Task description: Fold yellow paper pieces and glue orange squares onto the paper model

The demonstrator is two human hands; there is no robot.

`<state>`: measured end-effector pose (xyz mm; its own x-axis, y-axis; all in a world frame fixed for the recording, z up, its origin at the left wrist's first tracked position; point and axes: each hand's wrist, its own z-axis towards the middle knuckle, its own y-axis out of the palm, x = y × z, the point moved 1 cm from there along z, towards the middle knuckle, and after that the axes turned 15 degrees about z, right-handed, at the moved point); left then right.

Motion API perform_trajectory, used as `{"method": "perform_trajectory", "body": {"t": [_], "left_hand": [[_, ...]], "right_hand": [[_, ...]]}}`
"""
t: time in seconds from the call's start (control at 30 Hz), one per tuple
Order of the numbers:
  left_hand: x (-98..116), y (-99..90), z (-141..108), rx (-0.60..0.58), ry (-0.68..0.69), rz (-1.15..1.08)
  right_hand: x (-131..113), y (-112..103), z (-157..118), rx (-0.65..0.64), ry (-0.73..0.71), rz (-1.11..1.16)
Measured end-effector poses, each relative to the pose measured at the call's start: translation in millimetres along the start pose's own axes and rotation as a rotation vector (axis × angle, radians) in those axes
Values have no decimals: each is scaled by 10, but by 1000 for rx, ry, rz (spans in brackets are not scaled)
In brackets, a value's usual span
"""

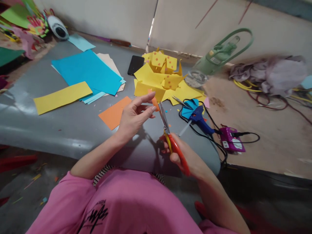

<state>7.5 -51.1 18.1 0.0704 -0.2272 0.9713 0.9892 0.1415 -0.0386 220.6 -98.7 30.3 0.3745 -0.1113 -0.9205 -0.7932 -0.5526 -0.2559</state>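
My left hand [136,113] pinches a narrow strip of orange paper [155,103] between thumb and fingers. Held in my right hand [181,152] are scissors [179,152] with red and yellow handles, their blades a little apart and right at the strip's lower end. Beneath my left hand lies a larger orange sheet [113,113] on the grey table. Just beyond the strip, yellow paper pieces [156,79], some dotted with small orange squares, stand folded in a cluster. Tiny paper scraps are scattered near the blades.
A blue glue gun [201,119] with black cord lies at right, beside a purple power socket [231,139]. Behind are a green bottle [214,58] and a black phone [136,65]. Blue sheets [85,71] and a yellow strip [62,97] lie at left.
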Motion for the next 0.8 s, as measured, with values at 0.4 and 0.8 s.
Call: {"method": "perform_trajectory", "body": {"t": [0.4, 0.8], "left_hand": [[13, 25, -25, -2, -4, 65], [47, 68, -50, -19, -57, 90]], "right_hand": [[36, -23, 38, 27, 33, -33], [-11, 9, -4, 32, 31, 23]]}}
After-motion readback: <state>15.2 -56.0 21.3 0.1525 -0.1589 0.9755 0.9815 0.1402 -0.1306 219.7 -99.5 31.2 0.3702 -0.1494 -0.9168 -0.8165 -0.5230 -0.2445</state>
